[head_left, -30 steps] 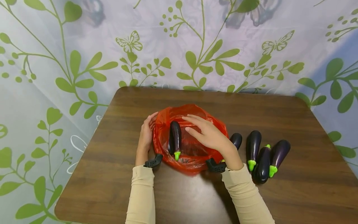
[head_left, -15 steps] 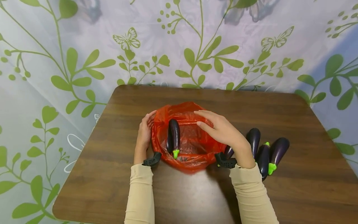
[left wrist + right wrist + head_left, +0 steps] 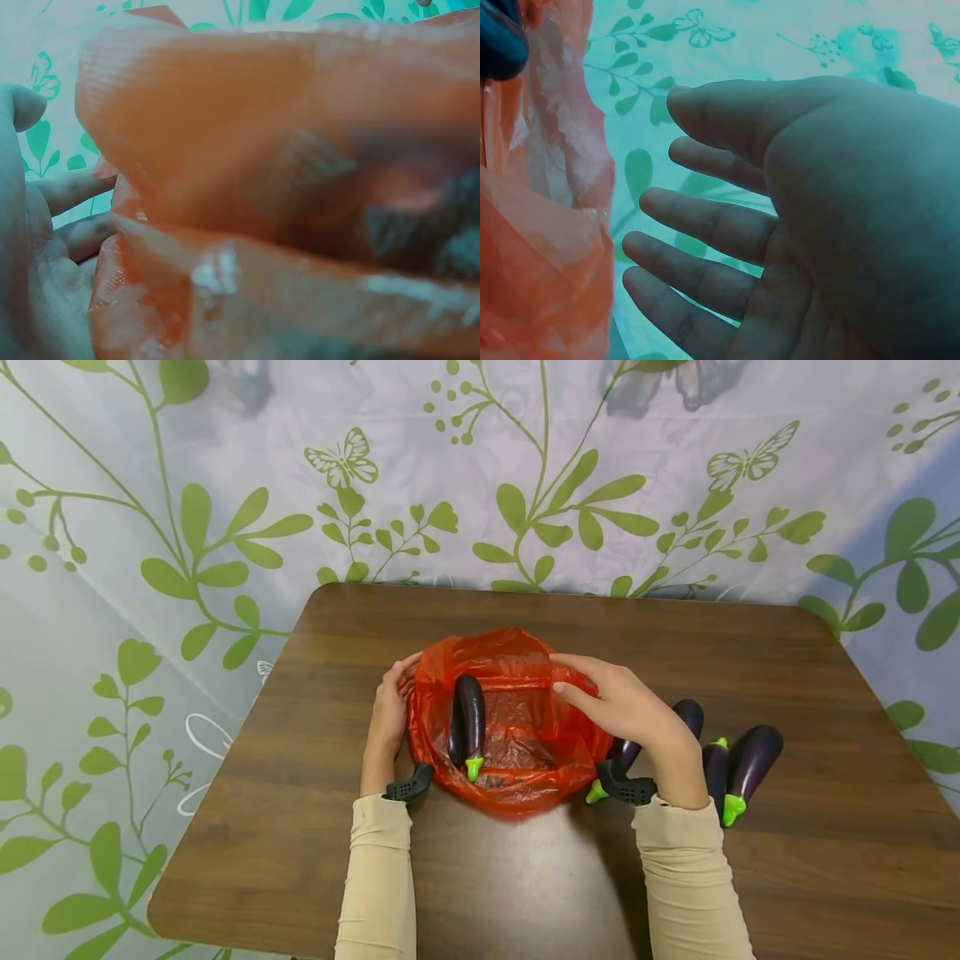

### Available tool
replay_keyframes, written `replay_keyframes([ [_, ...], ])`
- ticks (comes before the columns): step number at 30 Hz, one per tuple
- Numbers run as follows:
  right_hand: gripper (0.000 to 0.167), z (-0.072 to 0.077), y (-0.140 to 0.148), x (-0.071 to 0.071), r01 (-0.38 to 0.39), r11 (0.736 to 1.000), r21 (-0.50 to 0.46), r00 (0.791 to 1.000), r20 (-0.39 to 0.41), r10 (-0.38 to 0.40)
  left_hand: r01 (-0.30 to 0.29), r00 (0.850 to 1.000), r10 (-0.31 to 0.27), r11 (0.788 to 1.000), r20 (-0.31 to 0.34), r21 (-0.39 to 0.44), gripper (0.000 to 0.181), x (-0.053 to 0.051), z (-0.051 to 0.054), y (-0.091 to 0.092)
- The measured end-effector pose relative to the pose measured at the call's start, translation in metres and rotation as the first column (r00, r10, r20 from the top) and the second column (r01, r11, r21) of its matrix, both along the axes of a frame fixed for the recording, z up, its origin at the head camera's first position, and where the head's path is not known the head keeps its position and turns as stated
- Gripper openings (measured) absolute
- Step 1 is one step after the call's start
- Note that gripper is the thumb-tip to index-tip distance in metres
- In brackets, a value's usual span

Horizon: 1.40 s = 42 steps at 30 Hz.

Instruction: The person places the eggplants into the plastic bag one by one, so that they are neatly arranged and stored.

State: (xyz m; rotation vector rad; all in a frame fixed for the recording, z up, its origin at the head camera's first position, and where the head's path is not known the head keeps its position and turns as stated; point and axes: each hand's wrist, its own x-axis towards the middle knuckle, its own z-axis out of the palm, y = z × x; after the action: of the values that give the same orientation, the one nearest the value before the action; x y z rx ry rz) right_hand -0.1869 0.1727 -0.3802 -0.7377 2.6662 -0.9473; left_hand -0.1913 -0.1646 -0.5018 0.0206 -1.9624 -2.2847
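Observation:
A red plastic bag (image 3: 517,789) lies with its mouth wide on the table, two eggplants (image 3: 472,718) side by side at its left inside. My left hand (image 3: 387,718) rests along the bag's left side, fingers relaxed against the plastic; the left wrist view shows them beside the bag wall (image 3: 142,300). My right hand (image 3: 630,706) is over the bag's right rim in the head view, fingers extended and holding nothing. In the right wrist view a gap shows between this hand (image 3: 780,225) and the bag (image 3: 547,262).
Several more eggplants (image 3: 752,764) lie on the wooden table (image 3: 825,877) right of the bag, partly hidden behind my right hand and forearm. A leaf-patterned cloth (image 3: 420,460) hangs behind the table's far edge.
My right hand has moved right, from over the bag's mouth to its right rim. My left hand and the eggplants in the bag have stayed nearly in place.

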Motion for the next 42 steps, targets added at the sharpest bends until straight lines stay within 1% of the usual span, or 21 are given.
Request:
replay_keyframes([
  [4,0.056,0.001,0.01,0.0,0.033,0.999,0.013,0.999,0.016,-0.033,0.006,1.0,-0.006,1.0,0.001,0.021,0.059,0.002,0.001,0.001],
  [10,0.057,0.005,0.021,0.002,0.074,0.997,0.038,0.995,0.059,-0.076,0.004,1.0,-0.004,1.0,0.005,0.01,0.058,0.001,0.002,0.001],
  [15,0.058,0.005,0.025,0.002,0.076,0.996,0.046,0.994,0.077,-0.08,0.001,1.0,-0.001,1.0,0.008,0.007,0.058,0.001,0.001,0.0],
  [21,0.058,0.005,0.03,0.001,0.083,0.994,0.069,0.992,0.087,-0.089,-0.001,1.0,0.001,1.0,-0.001,0.006,0.059,0.002,0.002,0.001],
  [27,0.059,0.002,0.036,-0.001,0.102,0.99,0.102,0.989,0.097,-0.112,0.0,1.0,0.0,1.0,-0.001,0.005,0.06,0.002,0.003,0.001],
  [35,0.063,-0.002,0.042,-0.001,0.097,0.986,0.135,0.984,0.135,-0.115,-0.002,1.0,0.002,1.0,0.005,0.008,0.061,0.003,0.0,0.001],
  [42,0.064,-0.003,0.047,-0.003,0.111,0.979,0.171,0.98,0.147,-0.137,-0.002,1.0,0.002,1.0,0.014,-0.005,0.062,0.002,0.001,0.001],
])
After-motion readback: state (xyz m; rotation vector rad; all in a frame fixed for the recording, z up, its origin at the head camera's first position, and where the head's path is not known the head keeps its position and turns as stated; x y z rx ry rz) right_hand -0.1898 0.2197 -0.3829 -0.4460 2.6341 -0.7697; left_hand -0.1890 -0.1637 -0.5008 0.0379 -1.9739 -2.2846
